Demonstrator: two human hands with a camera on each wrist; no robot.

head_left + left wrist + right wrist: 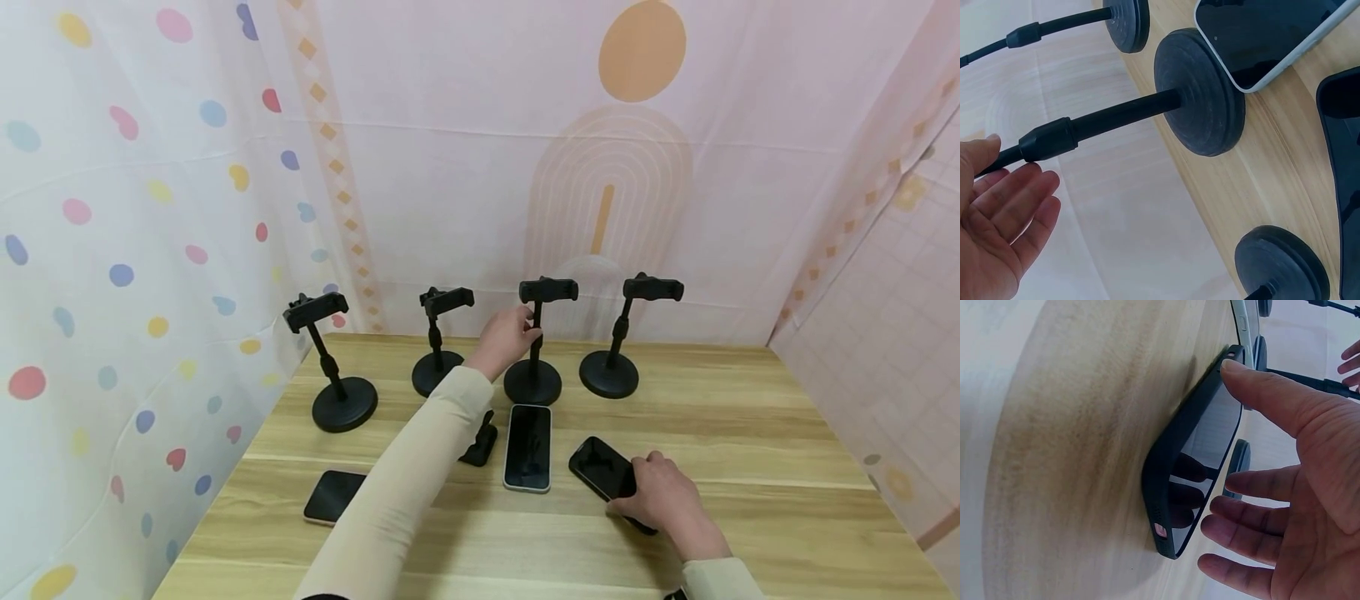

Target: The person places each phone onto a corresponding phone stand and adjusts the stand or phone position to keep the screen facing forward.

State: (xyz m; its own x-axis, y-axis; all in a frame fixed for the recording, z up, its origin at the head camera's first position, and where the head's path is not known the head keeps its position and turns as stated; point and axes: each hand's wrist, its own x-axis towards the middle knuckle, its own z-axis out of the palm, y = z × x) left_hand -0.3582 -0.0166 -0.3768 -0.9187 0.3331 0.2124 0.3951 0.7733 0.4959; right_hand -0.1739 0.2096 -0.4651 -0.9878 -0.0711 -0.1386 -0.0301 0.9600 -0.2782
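Observation:
In the head view my left hand (504, 343) is at the pole of a black phone stand (533, 385), the third from the left. The left wrist view shows the thumb and index finger of the left hand (1007, 228) pinching the upper pole of that stand (1200, 100), the other fingers loosely extended. My right hand (667, 504) is over a black-cased phone (600, 467) lying slanted on the table. In the right wrist view the right hand (1316, 481) has its fingers spread, the thumb at one end of the phone (1213, 440), the other fingers apart from it.
Black phone stands stand at far left (345, 406), centre left (429, 377) and right (609, 377). A white-edged phone (528, 450) lies before the held stand. My left sleeve partly covers another phone (332, 495) and a dark object (480, 448). Curtains (450, 208) border the wooden table (750, 433).

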